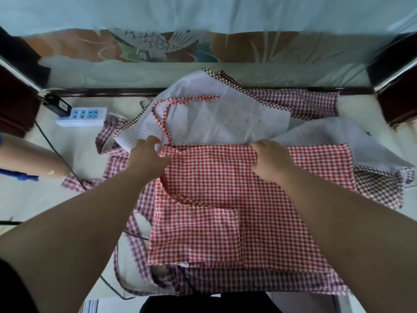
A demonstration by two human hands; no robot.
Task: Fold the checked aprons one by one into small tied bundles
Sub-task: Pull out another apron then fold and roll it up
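A red-and-white checked apron (225,199) lies spread on top of the pile in front of me, pocket side up. Its red strap (180,101) loops over a pale, inside-out apron (214,118) behind it. My left hand (146,154) grips the red apron's top left corner, fingers curled round the cloth. At the middle of the apron's top edge, my right hand (270,154) pinches the cloth. Purple checked aprons (304,102) lie underneath and stick out on all sides.
A white power strip (83,116) with a black plug lies at the back left, and its black cable (56,152) runs across the floor. Another person's arm (29,159) reaches in at the left. Dark wooden furniture (397,93) flanks both sides. A painted panel stands behind.
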